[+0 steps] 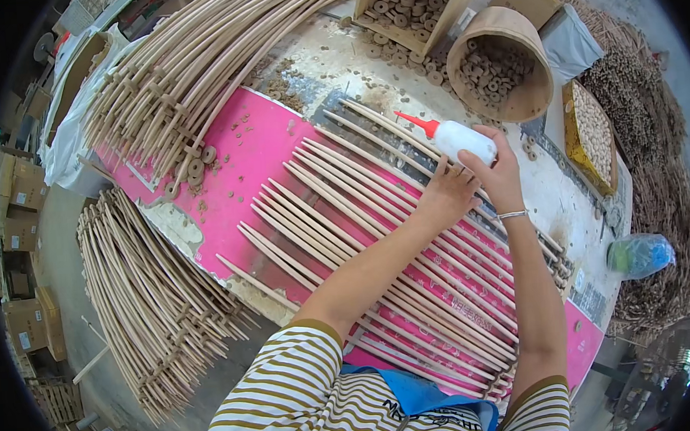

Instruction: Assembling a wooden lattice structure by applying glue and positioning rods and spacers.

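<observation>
Gripping white bottle (459,142), right hand (498,166); left hand (448,197) at rods (350,168), hold unclear; open tabletop (558,190) toward its right edge.

Open lane: pink covering (265,133) between far-left stick bundle (194,71) and laid-out sticks (340,204); loose rings (197,168) intrude. Bucket (507,22) beyond bottle (455,139) blocks far side; yellow-edged tray (571,119) obstructs right.
</observation>
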### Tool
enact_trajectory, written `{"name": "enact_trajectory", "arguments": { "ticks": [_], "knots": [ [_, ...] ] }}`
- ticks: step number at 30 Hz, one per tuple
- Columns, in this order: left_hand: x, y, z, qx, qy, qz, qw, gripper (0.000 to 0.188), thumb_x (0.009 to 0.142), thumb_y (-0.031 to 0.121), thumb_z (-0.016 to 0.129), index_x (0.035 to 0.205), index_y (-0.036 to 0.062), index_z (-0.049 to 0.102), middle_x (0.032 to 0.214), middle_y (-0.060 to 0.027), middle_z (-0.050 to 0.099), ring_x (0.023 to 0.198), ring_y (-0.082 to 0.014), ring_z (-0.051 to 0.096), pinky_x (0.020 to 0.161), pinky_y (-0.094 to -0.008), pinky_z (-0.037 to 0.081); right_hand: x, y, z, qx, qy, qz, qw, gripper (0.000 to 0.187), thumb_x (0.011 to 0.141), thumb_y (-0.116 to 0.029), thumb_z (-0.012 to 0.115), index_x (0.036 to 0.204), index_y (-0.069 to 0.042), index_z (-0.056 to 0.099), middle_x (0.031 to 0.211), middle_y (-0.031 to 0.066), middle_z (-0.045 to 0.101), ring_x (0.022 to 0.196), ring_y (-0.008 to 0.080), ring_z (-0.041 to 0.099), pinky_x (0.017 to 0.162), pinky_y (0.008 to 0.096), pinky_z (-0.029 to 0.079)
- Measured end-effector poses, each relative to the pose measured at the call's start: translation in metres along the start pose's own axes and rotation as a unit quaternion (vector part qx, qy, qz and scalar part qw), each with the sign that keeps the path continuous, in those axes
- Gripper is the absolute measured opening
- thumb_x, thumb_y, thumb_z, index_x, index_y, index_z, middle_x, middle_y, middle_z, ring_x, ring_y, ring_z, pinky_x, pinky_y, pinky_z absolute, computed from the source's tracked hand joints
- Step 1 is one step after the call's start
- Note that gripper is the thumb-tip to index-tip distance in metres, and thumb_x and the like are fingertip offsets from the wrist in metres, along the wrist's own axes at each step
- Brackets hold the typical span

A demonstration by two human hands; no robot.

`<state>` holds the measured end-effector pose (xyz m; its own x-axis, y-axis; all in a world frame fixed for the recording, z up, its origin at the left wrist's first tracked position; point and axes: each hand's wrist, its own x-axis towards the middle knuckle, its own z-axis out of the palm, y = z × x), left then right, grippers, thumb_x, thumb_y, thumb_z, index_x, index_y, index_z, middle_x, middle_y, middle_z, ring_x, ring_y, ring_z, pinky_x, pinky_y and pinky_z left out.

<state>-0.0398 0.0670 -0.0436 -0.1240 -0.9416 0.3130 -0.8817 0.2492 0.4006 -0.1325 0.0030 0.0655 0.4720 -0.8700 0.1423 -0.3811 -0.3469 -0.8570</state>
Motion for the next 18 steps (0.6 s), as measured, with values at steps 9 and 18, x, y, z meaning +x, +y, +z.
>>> {"name": "enact_trajectory", "arguments": {
  "ticks": [9,18],
  "knots": [
    [0.004,0.002,0.008,-0.022,0.036,0.014,0.999,0.057,0.098,0.043,0.066,0.142,0.009,0.059,0.146,-0.0096,0.058,0.147,-0.0277,0.044,0.129,-0.0592,0.018,0.037,-0.024,0.021,-0.106,0.003,-0.004,0.994,0.053,0.084,-0.025,0.087,0.127,-0.002,0.065,0.112,0.011,0.074,0.099,0.0188,0.07,0.085,0.0326,0.055],
    [0.003,0.002,0.01,-0.031,0.022,0.009,0.999,0.058,0.1,0.043,0.062,0.147,0.0095,0.057,0.154,-0.0079,0.053,0.152,-0.0262,0.038,0.131,-0.0593,0.011,0.052,-0.025,0.041,-0.166,0.016,-0.044,0.985,0.051,0.08,-0.028,0.087,0.121,-0.003,0.068,0.105,0.0154,0.076,0.095,0.0261,0.072,0.084,0.0375,0.055]
  ]
}}
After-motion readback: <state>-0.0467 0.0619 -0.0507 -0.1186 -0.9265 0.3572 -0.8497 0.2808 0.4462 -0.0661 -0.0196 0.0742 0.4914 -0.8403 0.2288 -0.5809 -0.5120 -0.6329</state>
